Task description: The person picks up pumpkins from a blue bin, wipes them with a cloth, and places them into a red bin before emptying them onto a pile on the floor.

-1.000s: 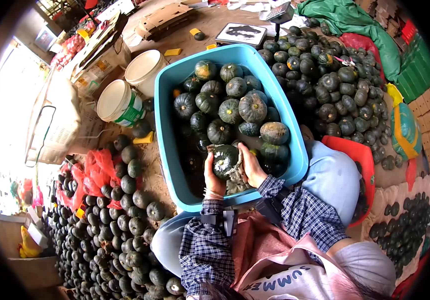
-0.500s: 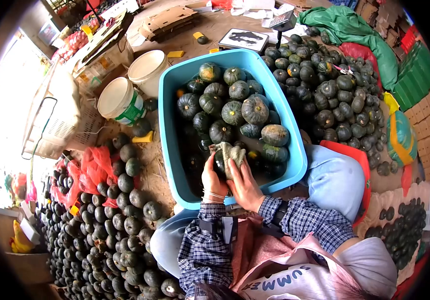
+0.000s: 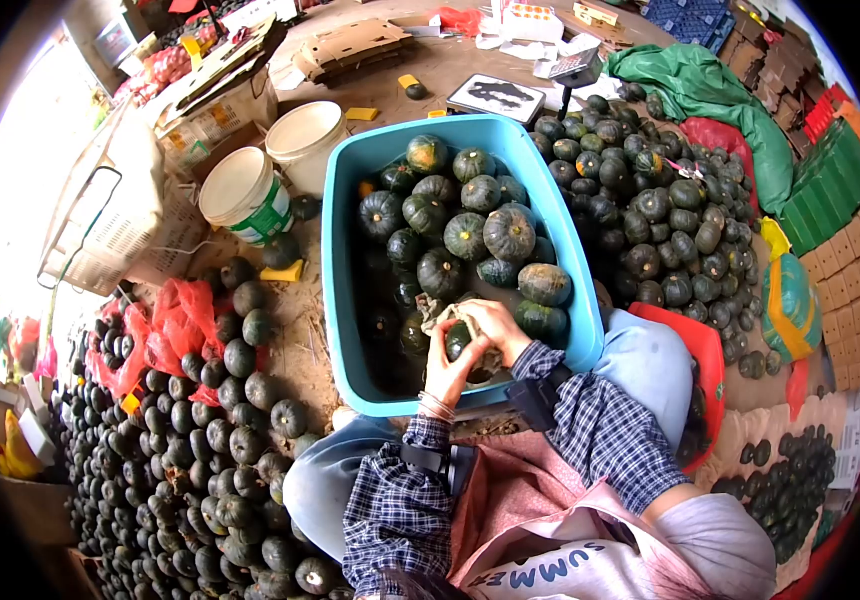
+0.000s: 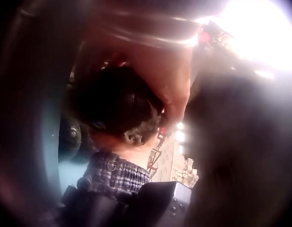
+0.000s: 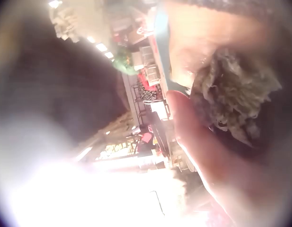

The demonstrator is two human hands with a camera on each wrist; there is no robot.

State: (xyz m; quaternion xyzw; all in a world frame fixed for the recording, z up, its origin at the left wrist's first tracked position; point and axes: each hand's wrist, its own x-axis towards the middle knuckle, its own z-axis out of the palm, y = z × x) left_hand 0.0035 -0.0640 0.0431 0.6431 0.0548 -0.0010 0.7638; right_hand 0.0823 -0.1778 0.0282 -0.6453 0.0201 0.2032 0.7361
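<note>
Over the near end of a blue tub (image 3: 334,270), my left hand (image 3: 443,372) grips a small dark green pumpkin (image 3: 458,338), thumb and fingers around its side. My right hand (image 3: 498,326) holds a wet, grey-green cloth (image 3: 486,366) against the same pumpkin, its fingers curled over the top. The left wrist view has the pumpkin (image 4: 117,101) dark in shadow, a bit of the cloth (image 4: 143,128) along its lower edge. Seen from the right wrist, the bunched cloth (image 5: 233,97) fills the space by the fingers and hides much of the pumpkin.
More pumpkins (image 3: 465,236) sit in water in the tub. Heaps of pumpkins lie left (image 3: 200,480) and right (image 3: 670,205). White buckets (image 3: 240,195) stand left of the tub, a scale (image 3: 497,97) behind it. A red basin (image 3: 707,350) is by my right knee.
The pumpkin has been turned in my hands. My right hand has gone from lying flat over the cloth to curling around the pumpkin's top with it.
</note>
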